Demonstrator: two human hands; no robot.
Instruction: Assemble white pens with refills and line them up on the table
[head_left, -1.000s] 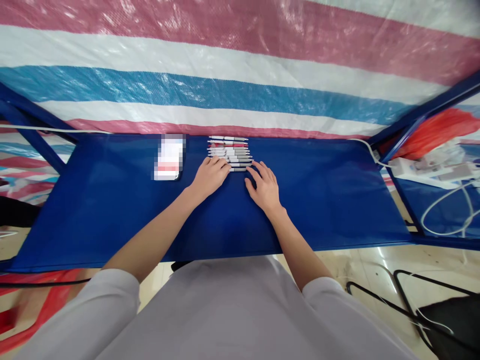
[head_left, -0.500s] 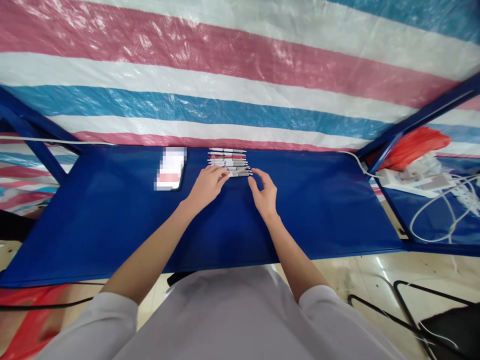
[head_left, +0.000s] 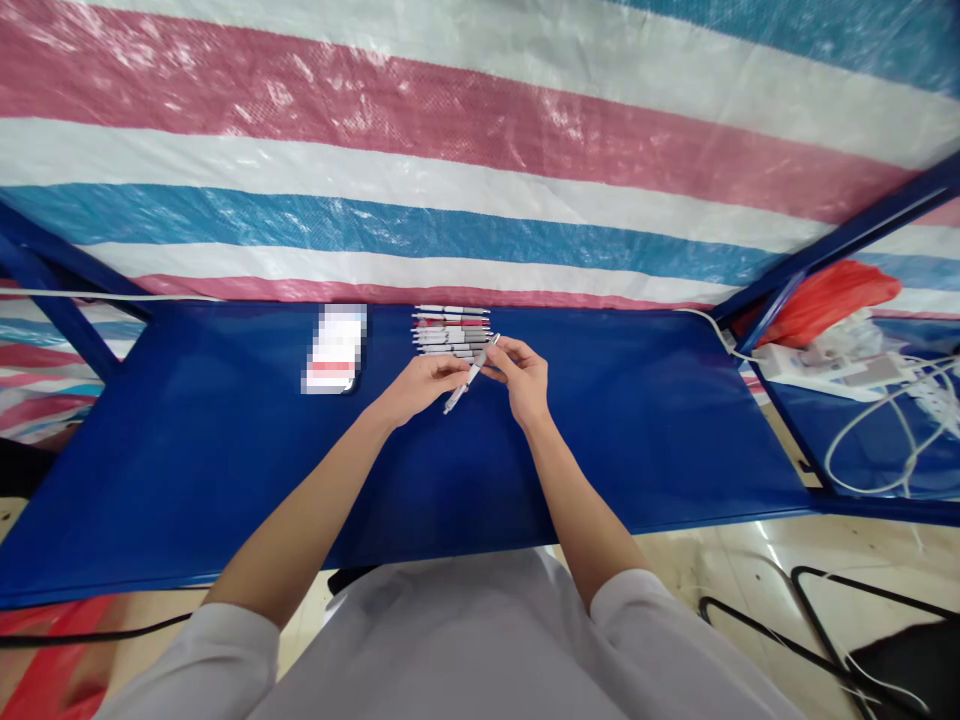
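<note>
A white and grey pen [head_left: 457, 398] is held up at a slant just in front of a row of pens. My left hand [head_left: 426, 385] pinches it near its middle. At the pen's upper end, my right hand [head_left: 523, 378] closes its thumb and fingers on it. Behind my hands lie several pens [head_left: 451, 325] side by side, mostly white and grey, with a red one among them. The nearest pens in the row are partly hidden by my fingers.
A phone [head_left: 335, 350] with a blurred-out screen lies left of the pens on the blue table [head_left: 652, 430]. Striped plastic sheeting [head_left: 465, 160] hangs along the back. To the right are a power strip [head_left: 825, 370], white cables and a red plastic bag [head_left: 832, 290].
One pen has come off the near side of the row and is now raised and tilted between both hands. My right hand has gone from open to closed on it.
</note>
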